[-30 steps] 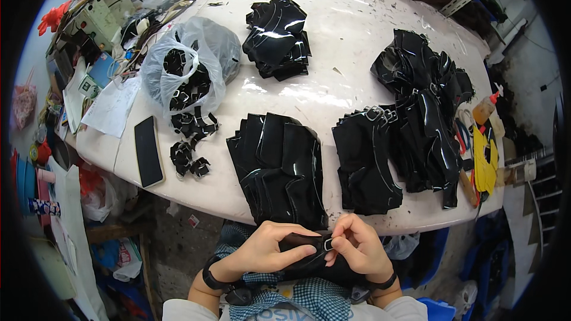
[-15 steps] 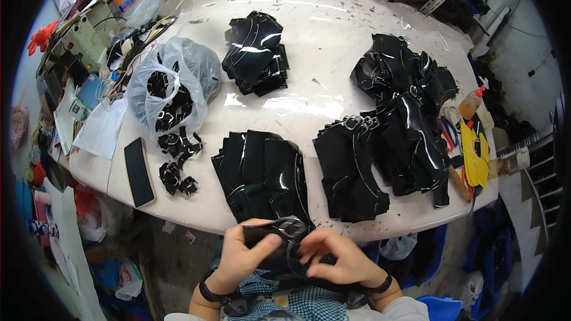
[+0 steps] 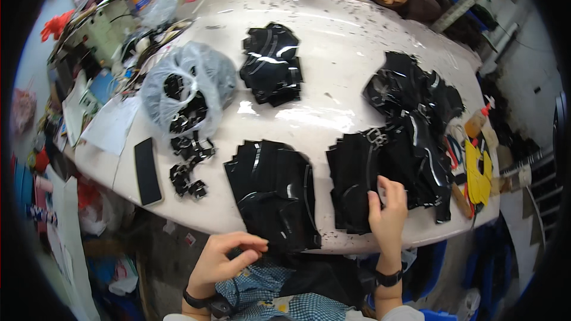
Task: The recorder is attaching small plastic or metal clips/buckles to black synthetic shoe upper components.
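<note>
My left hand [image 3: 233, 257] is at the table's front edge, by the lower left corner of a stack of glossy black shoe-upper pieces [image 3: 273, 193]. Its fingers are bent loosely with the thumb apart, and nothing shows between them. Further right, my right hand [image 3: 389, 214] is open over the right edge of a second stack of black pieces [image 3: 351, 184], thumb and fingers spread. Whether it touches that stack I cannot tell. Silver buckles [image 3: 376, 137] lie at this stack's top end.
Beyond lie black pieces in a pile [image 3: 271, 62] and a larger heap [image 3: 413, 89]. At left are a plastic bag [image 3: 223, 77] of small black buckled straps, loose straps [image 3: 185, 181] and a phone [image 3: 147, 171]. Yellow-handled tools [image 3: 477, 172] lie at the right edge.
The black buckled piece held in both hands has left them. My right hand has moved right and forward over the right stack; my left hand has dropped slightly lower and left.
</note>
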The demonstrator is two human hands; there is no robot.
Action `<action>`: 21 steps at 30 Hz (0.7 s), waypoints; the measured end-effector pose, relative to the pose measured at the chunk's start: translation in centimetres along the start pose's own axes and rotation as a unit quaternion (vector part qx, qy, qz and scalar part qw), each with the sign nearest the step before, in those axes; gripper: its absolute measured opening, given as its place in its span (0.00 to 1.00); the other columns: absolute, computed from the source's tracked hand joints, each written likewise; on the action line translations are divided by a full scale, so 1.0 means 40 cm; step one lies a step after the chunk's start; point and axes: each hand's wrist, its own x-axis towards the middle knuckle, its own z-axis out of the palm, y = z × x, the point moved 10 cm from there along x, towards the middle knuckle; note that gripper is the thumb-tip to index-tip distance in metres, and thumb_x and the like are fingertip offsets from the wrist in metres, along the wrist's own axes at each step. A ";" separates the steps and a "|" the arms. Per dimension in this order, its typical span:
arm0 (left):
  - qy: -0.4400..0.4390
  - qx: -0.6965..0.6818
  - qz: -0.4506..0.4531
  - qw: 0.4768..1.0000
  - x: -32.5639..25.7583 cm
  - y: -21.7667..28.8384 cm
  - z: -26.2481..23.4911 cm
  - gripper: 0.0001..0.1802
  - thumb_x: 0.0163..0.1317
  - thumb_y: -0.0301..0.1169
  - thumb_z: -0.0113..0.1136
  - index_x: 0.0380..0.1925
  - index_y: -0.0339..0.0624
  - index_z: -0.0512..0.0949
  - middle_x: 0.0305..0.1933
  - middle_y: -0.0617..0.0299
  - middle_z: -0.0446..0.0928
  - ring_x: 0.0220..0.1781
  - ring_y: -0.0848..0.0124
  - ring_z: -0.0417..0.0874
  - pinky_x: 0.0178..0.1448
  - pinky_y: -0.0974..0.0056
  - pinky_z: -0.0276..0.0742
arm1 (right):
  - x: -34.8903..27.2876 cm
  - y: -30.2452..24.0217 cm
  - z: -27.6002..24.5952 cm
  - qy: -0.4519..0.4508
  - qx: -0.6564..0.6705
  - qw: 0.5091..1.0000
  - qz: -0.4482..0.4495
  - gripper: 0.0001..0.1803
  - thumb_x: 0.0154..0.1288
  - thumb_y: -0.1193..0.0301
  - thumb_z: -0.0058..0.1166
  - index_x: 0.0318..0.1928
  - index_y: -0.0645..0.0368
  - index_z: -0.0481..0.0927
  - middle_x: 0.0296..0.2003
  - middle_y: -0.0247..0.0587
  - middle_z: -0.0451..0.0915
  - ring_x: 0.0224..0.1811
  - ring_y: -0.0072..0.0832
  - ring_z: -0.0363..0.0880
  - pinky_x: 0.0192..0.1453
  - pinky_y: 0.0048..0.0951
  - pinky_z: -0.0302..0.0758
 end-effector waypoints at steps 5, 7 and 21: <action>0.262 0.291 0.085 0.916 -0.003 0.012 -0.173 0.05 0.47 0.21 0.59 0.27 0.36 0.79 0.26 0.57 0.79 0.25 0.71 0.77 0.30 0.69 0.70 | -0.024 -0.021 -0.074 0.060 -0.015 0.998 -0.006 0.18 0.50 0.77 0.53 0.44 0.65 0.72 0.41 0.47 0.72 0.44 0.41 0.68 0.51 0.37 0.63; 0.298 0.340 0.113 0.885 0.006 -0.002 -0.213 0.05 0.46 0.22 0.61 0.26 0.36 0.78 0.26 0.57 0.78 0.26 0.67 0.77 0.32 0.68 0.71 | -0.033 -0.024 -0.093 0.067 -0.017 0.998 -0.016 0.17 0.51 0.76 0.52 0.44 0.65 0.72 0.41 0.46 0.73 0.44 0.41 0.68 0.51 0.37 0.62; 0.391 0.499 0.263 0.727 0.173 0.071 -0.266 0.06 0.44 0.25 0.62 0.26 0.42 0.79 0.27 0.63 0.76 0.38 0.63 0.72 0.45 0.60 0.61 | -0.086 -0.127 -0.126 0.056 0.012 0.997 -0.060 0.09 0.52 0.75 0.52 0.36 0.63 0.74 0.36 0.43 0.73 0.45 0.41 0.68 0.51 0.38 0.63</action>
